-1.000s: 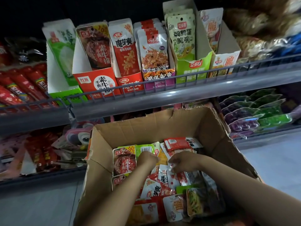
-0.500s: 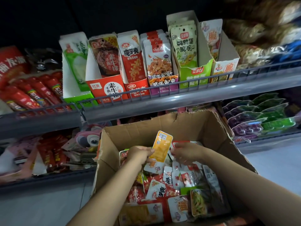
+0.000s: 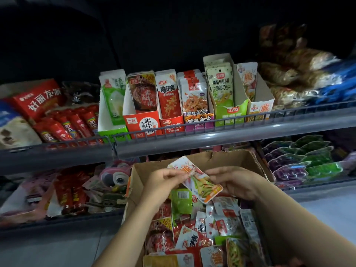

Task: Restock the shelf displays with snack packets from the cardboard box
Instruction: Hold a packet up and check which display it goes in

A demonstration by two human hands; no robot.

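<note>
Both hands above cardboard box (image 3: 227, 160), below shelf (image 3: 212, 140). Left hand (image 3: 165, 178) and right hand (image 3: 234, 182) each pinch one snack packet (image 3: 198, 180), held tilted btwn them over loose packets.

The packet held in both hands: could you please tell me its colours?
Mostly white, with orange lettering and green strips pictured, the packet shows best in the head view.
</note>
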